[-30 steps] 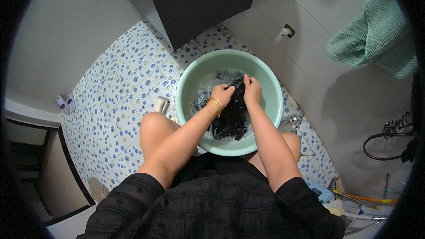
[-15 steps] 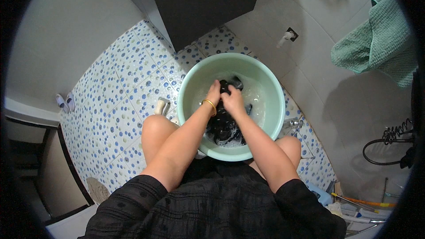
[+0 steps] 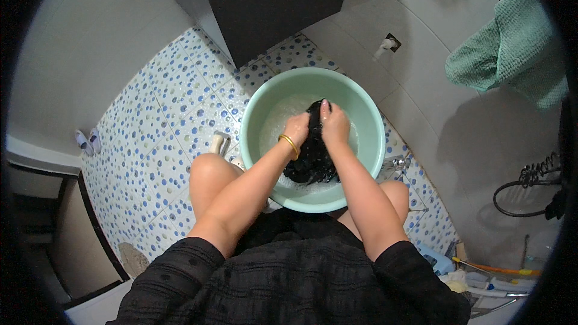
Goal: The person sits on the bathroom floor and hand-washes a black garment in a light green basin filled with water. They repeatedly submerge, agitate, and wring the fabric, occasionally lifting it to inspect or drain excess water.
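A wet black cloth garment (image 3: 314,153) lies bunched in the pale green basin (image 3: 374,135), partly lifted from cloudy, sudsy water (image 3: 274,123). My left hand (image 3: 297,129), with a gold bangle on its wrist, is closed on the garment's left edge. On the other side my right hand (image 3: 335,124) grips the upper right part, its thumb on top of the fabric. The garment's lower end rests in the water between my forearms. What exact kind of garment it is I cannot tell.
My knees flank the basin on the dotted tile floor (image 3: 162,123). A dark cabinet (image 3: 277,6) stands beyond it. At the right are a wall pipe (image 3: 388,44), a hanging green towel (image 3: 509,48) and a coiled black hose (image 3: 539,174). Slippers (image 3: 88,141) lie far left.
My hands have moved apart slightly, the right one up and to the right. The garment is now stretched upward between them and looks gathered into a longer bundle.
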### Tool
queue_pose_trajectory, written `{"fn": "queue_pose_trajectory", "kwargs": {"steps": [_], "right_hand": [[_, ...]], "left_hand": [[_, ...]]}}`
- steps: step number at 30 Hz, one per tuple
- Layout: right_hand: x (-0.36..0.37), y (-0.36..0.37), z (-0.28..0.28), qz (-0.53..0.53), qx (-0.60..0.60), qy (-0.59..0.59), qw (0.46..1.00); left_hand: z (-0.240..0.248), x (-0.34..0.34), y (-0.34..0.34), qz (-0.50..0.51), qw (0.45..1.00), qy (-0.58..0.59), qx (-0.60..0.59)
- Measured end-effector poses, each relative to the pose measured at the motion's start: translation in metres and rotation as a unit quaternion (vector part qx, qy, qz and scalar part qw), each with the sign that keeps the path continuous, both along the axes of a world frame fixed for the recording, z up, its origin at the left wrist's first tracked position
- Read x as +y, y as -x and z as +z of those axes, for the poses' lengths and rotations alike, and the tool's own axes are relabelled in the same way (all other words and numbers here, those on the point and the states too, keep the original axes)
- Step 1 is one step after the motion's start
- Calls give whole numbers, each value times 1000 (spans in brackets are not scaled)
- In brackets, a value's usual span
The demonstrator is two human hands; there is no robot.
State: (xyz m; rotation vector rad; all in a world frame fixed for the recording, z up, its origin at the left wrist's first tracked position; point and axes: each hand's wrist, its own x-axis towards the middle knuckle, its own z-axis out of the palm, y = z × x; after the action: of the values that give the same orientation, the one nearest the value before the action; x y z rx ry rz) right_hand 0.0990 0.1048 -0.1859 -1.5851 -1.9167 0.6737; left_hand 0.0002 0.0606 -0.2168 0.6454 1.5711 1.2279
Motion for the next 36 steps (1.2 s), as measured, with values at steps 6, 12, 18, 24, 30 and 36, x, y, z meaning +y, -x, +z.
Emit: {"fn": "queue_pose_trajectory", "kwargs": {"steps": [6, 12, 18, 24, 30, 36], "right_hand": [[14, -30, -5, 33, -199, 201, 958], [-29, -6, 0, 175, -366, 212, 889], [4, -10, -91, 85, 37, 157, 983], [-22, -1, 12, -118, 633, 489, 589], [-31, -13, 53, -4, 677, 489, 550], [-52, -6, 47, 124, 277, 29, 952]], "left_hand": [[16, -15, 18, -162, 927, 15, 337], [24, -26, 17, -315, 801, 281, 424], [-34, -9, 30, -165, 929, 161, 288], [-1, -3, 41, 50, 937, 8, -346], [37, -6, 25, -60, 849, -45, -523], [30, -2, 23, -62, 817, -121, -560]]}}
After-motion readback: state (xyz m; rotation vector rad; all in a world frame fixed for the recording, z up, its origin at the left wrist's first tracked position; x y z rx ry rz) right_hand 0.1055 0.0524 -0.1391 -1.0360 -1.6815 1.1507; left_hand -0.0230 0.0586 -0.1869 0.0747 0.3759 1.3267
